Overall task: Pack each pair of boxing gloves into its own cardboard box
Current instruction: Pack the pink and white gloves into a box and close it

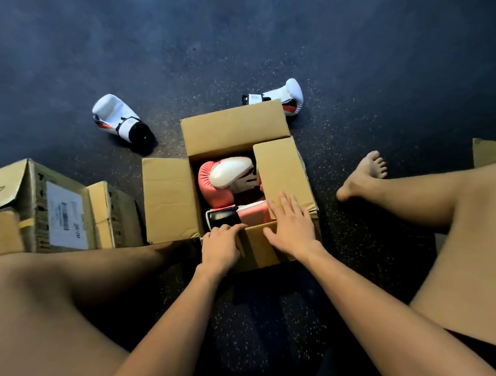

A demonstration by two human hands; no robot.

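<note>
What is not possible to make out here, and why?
Head view: pink gloves in the open box, partly under its right flap and the right hand.
Head view: label on the left box, print too small.
Head view: box at the right edge, cut off by the frame.
Head view: far white glove, partly behind the rear flap.

The open box [232, 131] stands upright on the floor, with its far flap raised, its left flap lying flat outward and its right flap folded partly over the opening. Inside it lie the pink-and-white gloves [210, 186], packed close together, with one black cuff against the box's near wall. Outside it, a white glove [114, 113] with a black cuff lies on its side beyond the left flap, a second white glove [289, 93] lies just behind the far flap, and a labelled second box [63, 209] sits to its left.
</note>
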